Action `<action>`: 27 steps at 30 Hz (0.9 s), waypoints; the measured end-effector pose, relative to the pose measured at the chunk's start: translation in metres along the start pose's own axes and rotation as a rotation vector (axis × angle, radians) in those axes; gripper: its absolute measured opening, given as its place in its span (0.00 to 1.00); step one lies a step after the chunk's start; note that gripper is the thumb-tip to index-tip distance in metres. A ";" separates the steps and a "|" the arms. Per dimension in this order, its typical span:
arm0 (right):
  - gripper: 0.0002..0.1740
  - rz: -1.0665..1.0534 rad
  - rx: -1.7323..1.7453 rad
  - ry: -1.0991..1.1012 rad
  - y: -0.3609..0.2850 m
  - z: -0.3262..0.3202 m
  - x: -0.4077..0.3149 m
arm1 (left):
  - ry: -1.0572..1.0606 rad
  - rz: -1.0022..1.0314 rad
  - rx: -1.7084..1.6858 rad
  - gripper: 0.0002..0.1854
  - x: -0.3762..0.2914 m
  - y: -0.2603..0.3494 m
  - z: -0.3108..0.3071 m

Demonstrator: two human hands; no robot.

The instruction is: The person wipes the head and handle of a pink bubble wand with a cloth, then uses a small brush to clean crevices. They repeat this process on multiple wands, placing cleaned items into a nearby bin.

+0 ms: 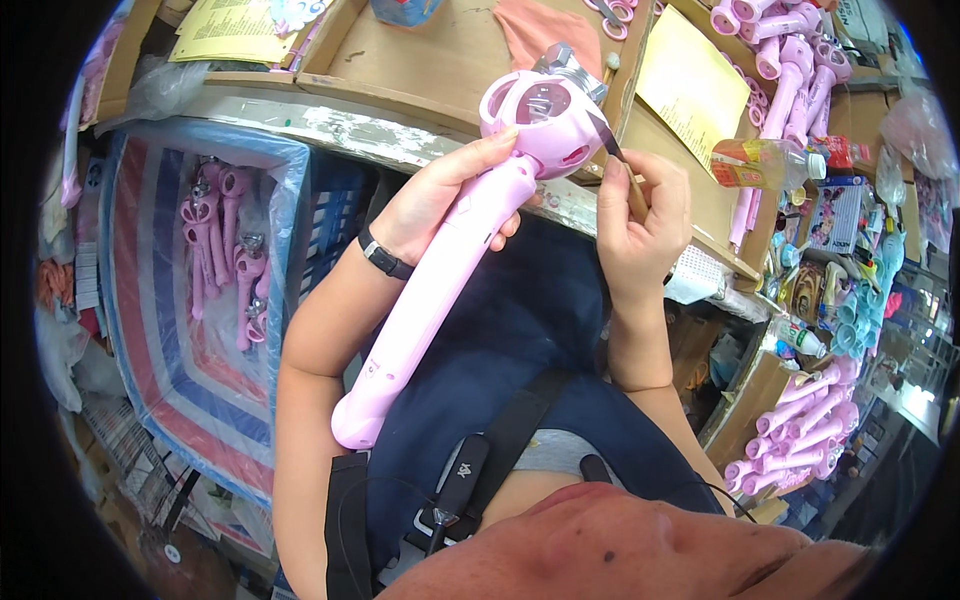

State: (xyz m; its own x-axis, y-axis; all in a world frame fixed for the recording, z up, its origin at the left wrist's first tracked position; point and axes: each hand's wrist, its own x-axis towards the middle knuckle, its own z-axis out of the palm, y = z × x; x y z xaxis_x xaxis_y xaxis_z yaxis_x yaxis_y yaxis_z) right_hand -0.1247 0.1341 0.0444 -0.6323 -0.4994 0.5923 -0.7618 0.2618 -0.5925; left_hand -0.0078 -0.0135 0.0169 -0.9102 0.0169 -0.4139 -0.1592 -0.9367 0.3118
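My left hand (pixel 442 195) is wrapped around the neck of a pink plastic wand (pixel 442 277), just under its round openwork head. That head has oval windows and a clear, silvery faceted piece (pixel 570 69) on top. The wand lies tilted, its handle end near my left upper arm. In my right hand (pixel 646 210) is a thin tool (pixel 636 196) with a wooden-looking handle and a dark, flat blade or tip. The dark tip touches or lies very close to the side of the wand's head; the exact contact cannot be told.
A striped, plastic-lined bin (pixel 157 300) with several pink wands stands at left. Ahead are a cardboard tray (pixel 450 56) with an orange cloth (pixel 551 34), and yellow paper (pixel 694 82). A drink bottle (pixel 765 163) and more pink wands (pixel 802 427) are at right.
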 end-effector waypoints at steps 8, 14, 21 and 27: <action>0.09 -0.050 0.027 -0.075 -0.007 0.008 0.003 | 0.020 0.039 0.150 0.19 0.000 0.001 0.012; 0.08 -0.147 -0.051 -0.061 -0.004 0.007 0.006 | 0.036 0.032 0.110 0.19 -0.001 0.000 0.013; 0.07 -0.220 -0.009 -0.098 -0.002 0.008 0.009 | 0.034 0.032 0.119 0.19 0.000 0.000 0.010; 0.07 -0.226 -0.011 -0.103 -0.002 0.007 0.009 | 0.019 0.045 0.140 0.18 0.000 -0.001 0.011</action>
State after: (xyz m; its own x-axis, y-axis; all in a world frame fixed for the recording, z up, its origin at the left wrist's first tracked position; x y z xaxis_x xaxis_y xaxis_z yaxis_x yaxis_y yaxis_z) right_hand -0.1280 0.1236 0.0471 -0.4283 -0.6275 0.6502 -0.8841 0.1423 -0.4451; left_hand -0.0119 -0.0088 0.0259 -0.9104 -0.0321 -0.4126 -0.1713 -0.8783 0.4463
